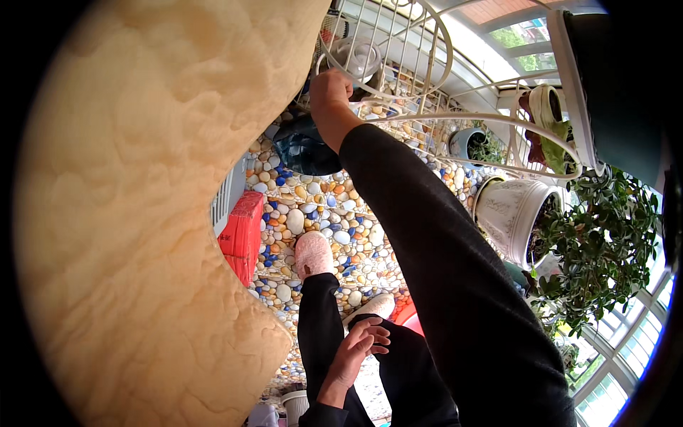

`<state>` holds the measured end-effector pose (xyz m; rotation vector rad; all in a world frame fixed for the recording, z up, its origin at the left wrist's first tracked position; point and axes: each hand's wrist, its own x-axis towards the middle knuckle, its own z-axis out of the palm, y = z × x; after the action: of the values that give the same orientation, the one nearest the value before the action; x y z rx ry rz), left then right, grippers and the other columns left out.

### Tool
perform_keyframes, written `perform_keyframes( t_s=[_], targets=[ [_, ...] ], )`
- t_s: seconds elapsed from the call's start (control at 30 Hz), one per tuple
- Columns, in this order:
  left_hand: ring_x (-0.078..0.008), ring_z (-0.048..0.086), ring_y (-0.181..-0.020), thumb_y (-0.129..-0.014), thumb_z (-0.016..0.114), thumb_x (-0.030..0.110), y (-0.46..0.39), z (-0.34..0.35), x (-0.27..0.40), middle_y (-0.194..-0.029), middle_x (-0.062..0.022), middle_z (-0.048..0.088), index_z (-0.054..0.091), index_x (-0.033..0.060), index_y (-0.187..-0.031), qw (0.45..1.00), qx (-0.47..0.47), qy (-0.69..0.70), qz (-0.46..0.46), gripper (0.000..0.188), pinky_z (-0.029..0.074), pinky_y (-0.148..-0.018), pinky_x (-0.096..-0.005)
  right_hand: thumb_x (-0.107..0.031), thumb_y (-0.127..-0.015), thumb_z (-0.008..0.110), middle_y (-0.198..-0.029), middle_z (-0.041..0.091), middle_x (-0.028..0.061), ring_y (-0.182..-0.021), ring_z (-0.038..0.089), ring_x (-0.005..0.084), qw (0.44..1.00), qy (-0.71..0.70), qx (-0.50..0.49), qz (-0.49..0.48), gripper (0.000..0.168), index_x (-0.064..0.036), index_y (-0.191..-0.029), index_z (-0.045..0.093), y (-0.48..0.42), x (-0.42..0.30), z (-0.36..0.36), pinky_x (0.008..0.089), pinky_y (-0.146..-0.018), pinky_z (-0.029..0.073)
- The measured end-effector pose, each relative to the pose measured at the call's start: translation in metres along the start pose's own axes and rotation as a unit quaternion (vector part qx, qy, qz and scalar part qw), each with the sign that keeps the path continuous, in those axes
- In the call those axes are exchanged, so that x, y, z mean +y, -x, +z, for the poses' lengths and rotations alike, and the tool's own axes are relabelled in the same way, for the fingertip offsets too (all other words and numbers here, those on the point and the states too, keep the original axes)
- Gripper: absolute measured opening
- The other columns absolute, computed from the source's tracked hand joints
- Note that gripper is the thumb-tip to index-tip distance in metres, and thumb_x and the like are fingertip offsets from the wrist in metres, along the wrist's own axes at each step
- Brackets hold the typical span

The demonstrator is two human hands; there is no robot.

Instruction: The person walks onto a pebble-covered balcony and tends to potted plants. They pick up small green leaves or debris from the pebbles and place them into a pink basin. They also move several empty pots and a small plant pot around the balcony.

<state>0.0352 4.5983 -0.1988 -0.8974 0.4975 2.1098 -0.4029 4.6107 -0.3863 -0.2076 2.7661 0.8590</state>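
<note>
My right hand (331,91) reaches up the view with its fingers curled, beside the white wire plant rack (429,64). A clear round plastic container (358,57) shows just beyond it, partly behind the wires. What lies inside the curled fingers is hidden. A dark glossy plastic bag (304,147) rests on the floor below that hand; whether they touch is unclear. My left hand (360,341) hangs over my legs with its fingers apart and nothing in it.
A large tan padded surface (149,213) fills the left side. Near it are a red package (244,235) and a grey slatted crate (227,195). At right stand a white flowerpot (512,216) with a leafy plant and a small blue pot (467,147). The floor (320,213) has a pebble pattern.
</note>
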Motion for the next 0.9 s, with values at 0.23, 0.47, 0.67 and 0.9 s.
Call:
perform_keyframes(
  t_s=[0.23,0.47,0.67,0.9],
  targets=[
    [-0.0224,0.057,-0.098,-0.088,0.06,0.04,-0.003,0.007,0.007,-0.106,-0.0125,0.057,0.047,0.0043,-0.127,1.0,0.007,-0.006,-0.006,0.055,0.048,-0.085,-0.037,-0.023,-0.071,0.07,-0.07,0.063,0.0053,-0.06,0.06,0.0234,0.995,-0.051,0.07,0.052,0.015,-0.011,-0.079,0.07,-0.01,0.021,0.038,0.0366,-0.037,0.036],
    [-0.024,0.058,-0.098,-0.086,0.061,0.041,-0.003,0.001,0.012,-0.106,-0.013,0.056,0.048,0.0056,-0.127,0.999,0.033,-0.003,-0.006,0.055,0.048,-0.084,-0.0384,-0.019,-0.074,0.067,-0.08,0.067,0.0021,-0.066,0.064,0.0221,0.99,-0.039,-0.043,-0.131,0.013,-0.012,-0.084,0.071,0.003,0.015,0.008,0.038,-0.041,0.041],
    [-0.0237,0.058,-0.099,-0.086,0.061,0.041,-0.007,0.006,0.011,-0.107,-0.0138,0.057,0.047,0.0053,-0.127,0.999,0.019,-0.019,-0.032,0.056,0.048,-0.085,-0.0389,-0.017,-0.078,0.064,-0.091,0.068,0.005,-0.081,0.065,0.0268,0.995,-0.087,-0.037,-0.04,0.019,-0.01,-0.095,0.071,-0.022,0.027,0.073,0.0428,-0.053,0.047],
    [-0.0234,0.058,-0.099,-0.087,0.06,0.04,-0.008,0.006,0.014,-0.108,-0.014,0.057,0.047,0.0047,-0.128,0.999,0.029,-0.024,-0.025,0.055,0.048,-0.085,-0.0389,-0.019,-0.08,0.062,-0.1,0.066,0.0097,-0.085,0.064,0.0306,0.985,-0.063,-0.059,-0.151,0.028,-0.008,-0.105,0.067,-0.017,0.024,0.056,0.0477,-0.057,0.05]
  ],
)
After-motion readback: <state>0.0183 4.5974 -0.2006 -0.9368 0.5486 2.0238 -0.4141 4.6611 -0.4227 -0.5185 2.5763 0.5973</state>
